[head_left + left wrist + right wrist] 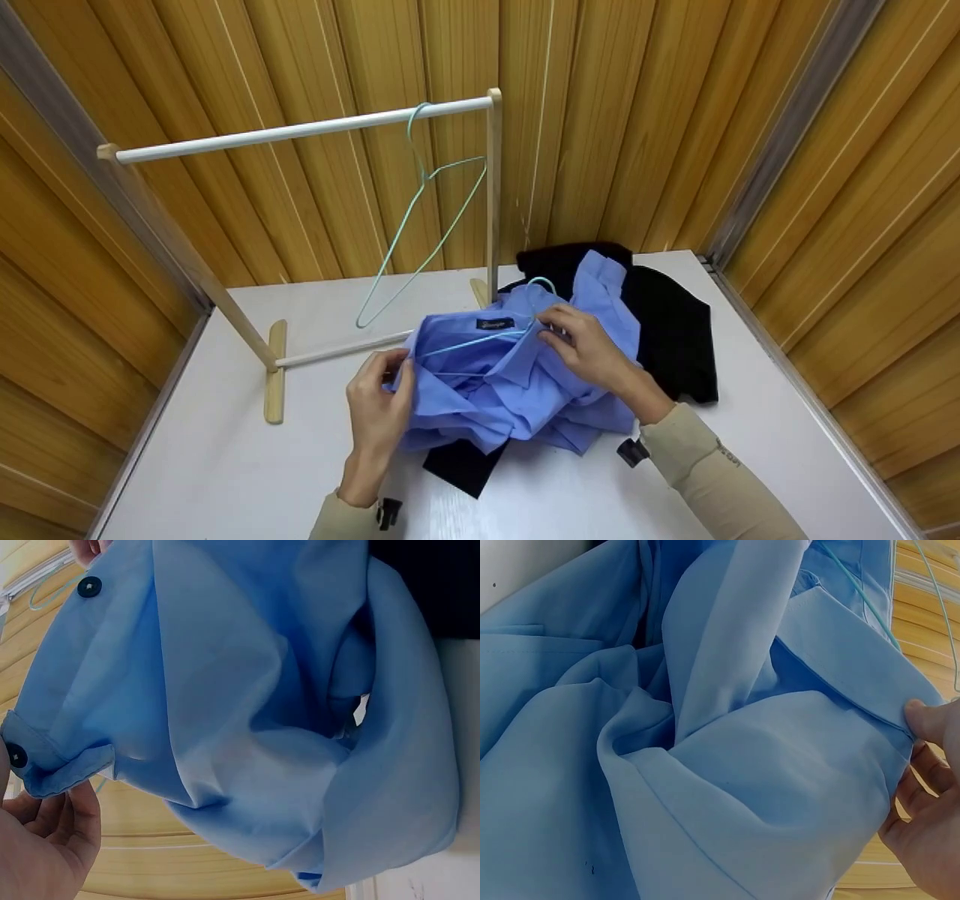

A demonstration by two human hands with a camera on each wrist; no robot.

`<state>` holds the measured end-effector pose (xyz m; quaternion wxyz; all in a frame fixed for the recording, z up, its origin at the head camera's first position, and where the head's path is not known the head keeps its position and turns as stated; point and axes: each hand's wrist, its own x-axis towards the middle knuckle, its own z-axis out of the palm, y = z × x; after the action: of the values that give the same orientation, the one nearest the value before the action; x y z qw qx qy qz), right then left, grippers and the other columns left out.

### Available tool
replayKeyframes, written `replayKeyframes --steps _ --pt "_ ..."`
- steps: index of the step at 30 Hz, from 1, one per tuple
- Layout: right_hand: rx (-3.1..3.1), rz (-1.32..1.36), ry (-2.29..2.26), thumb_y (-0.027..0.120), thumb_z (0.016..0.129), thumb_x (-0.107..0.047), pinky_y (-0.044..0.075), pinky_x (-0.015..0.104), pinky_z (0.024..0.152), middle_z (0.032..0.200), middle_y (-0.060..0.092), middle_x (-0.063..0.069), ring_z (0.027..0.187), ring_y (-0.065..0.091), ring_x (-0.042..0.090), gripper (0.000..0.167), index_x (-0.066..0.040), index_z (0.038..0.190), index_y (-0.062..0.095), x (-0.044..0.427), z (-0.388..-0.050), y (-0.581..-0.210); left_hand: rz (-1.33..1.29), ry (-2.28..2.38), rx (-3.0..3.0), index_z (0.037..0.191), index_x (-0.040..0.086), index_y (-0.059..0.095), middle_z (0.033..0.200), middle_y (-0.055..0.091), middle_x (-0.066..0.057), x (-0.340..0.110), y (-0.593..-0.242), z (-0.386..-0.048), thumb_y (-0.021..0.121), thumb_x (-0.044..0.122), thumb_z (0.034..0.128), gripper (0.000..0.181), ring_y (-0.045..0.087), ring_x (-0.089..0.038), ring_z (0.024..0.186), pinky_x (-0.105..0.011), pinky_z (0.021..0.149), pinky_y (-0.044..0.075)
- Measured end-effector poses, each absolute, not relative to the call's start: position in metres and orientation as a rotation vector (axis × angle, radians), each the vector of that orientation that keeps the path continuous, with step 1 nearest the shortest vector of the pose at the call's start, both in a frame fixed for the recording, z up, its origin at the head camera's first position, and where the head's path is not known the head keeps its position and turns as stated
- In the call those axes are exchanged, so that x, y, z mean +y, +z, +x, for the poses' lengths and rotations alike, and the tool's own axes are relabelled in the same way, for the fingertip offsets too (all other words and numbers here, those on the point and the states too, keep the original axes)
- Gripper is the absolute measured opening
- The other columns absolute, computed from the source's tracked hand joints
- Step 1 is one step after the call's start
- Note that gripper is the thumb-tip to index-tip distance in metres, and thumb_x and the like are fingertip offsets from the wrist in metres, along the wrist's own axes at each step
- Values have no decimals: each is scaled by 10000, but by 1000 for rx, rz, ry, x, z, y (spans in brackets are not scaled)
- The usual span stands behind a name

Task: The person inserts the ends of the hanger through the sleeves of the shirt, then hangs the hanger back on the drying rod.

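A blue shirt (pixel 525 390) with a dark neck label lies bunched, its collar spread. A light green wire hanger (pixel 480 342) is inside the collar, its hook standing up behind. The left hand (pixel 381 405) pinches the left collar edge; in the left wrist view that hand (pixel 52 840) is beside a dark button (pixel 90 586). At the collar's right side by the hook, the right hand (pixel 589 349) pinches the cloth; the right wrist view shows the thumb of this hand (pixel 930 795) on the collar (pixel 855 660).
A rack with a white rail (pixel 300 131) and wooden posts stands at the back left, a second green hanger (pixel 397 240) on its rail. Black cloth (pixel 675 330) lies behind and right of the shirt; a black piece (pixel 461 469) shows in front. Wooden panels surround the white table (pixel 210 465).
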<state>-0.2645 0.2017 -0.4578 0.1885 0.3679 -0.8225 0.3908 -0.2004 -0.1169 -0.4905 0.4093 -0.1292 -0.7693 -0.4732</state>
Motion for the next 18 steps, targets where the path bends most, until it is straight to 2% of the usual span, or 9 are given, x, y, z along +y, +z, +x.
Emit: replayKeyframes --steps 9,15,18 --pt "-2283 1035 1139 701 957 9 498 282 661 1002 675 92 796 589 156 138 -12 1092 729 197 -264 -460 -417 -1198 -1954 962 -5 736 854 695 -17 -107 -489 -199 743 -88 857 134 640 -119 728 -217 639 519" --pt "-2280 1021 1145 706 958 -2 484 284 653 1008 671 53 788 580 145 137 -29 1089 731 193 -263 -462 -453 -1188 -1949 962 13 743 839 682 6 -102 -490 -199 747 -73 862 131 630 -105 721 -236 629 526" --pt "-2276 1023 1170 697 960 7 469 276 644 996 670 82 769 566 150 138 -28 1090 729 192 -263 -463 -472 -1186 -1948 966 18 745 838 680 7 -100 -490 -199 749 -61 866 128 627 -107 720 -246 626 529"
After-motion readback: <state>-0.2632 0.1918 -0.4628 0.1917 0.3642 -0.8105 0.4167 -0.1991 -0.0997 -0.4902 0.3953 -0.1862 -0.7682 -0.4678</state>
